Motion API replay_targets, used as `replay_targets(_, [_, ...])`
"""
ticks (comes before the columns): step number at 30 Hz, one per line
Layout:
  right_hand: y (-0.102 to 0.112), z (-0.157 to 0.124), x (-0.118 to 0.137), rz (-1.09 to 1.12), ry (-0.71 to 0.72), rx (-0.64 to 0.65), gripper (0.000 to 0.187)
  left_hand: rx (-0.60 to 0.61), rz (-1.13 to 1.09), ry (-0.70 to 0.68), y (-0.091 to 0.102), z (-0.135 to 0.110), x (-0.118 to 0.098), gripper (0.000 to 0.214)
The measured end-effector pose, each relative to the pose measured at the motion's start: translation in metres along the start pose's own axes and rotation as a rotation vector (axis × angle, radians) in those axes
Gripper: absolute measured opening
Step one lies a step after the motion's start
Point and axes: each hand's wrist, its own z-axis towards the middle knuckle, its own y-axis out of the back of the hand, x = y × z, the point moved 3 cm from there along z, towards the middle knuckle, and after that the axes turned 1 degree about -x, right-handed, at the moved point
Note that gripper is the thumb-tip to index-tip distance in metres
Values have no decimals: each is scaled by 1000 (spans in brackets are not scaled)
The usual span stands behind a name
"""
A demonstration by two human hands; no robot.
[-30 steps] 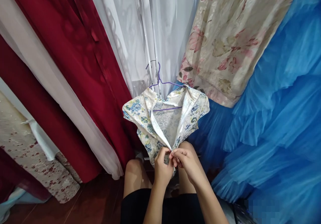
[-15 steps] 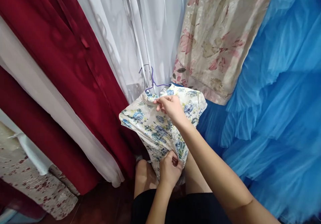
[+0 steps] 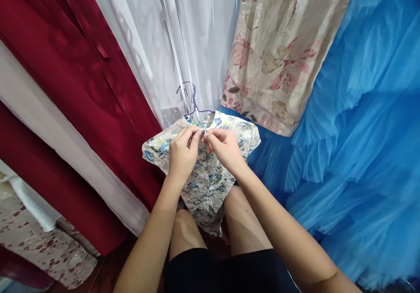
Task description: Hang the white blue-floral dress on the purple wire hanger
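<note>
We should hold the floral top level, left hand and right hand fingers both pinching its neckline at 12 o'clock.

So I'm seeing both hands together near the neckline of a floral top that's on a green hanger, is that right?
Not quite: the hanger is purple, not green, as the head view shows. The rest is right: the left hand and right hand are together near the neckline of the floral top.
</note>
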Motion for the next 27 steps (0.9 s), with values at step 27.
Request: replay_targets(27, [69, -187, -157, 502, -571, -955, 35, -520, -1137, 1320, -59, -213, 99, 9])
